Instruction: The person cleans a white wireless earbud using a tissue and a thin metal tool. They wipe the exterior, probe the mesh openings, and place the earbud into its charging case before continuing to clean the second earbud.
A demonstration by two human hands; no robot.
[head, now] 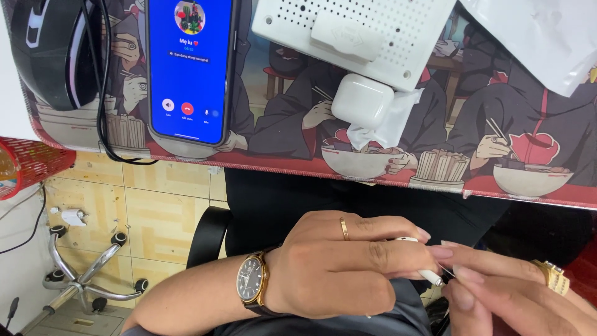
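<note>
My left hand (339, 264), with a gold ring and a black-faced wristwatch, is closed around a small white earbud (429, 275) whose stem tip pokes out past the fingers. My right hand (504, 289), also wearing a gold ring, pinches a thin dark tool at the stem's tip. Both hands hover over my lap below the desk edge. On the desk mat above, a white earbud case (360, 99) sits on a crumpled white tissue (388, 124).
A phone (189, 68) with a blue call screen lies on the illustrated desk mat (435, 168). A white perforated box (354, 31) sits behind the case, a black mouse (53, 53) with cable at far left. A red basket (31, 162) and a chair base (81, 274) stand on the tiled floor.
</note>
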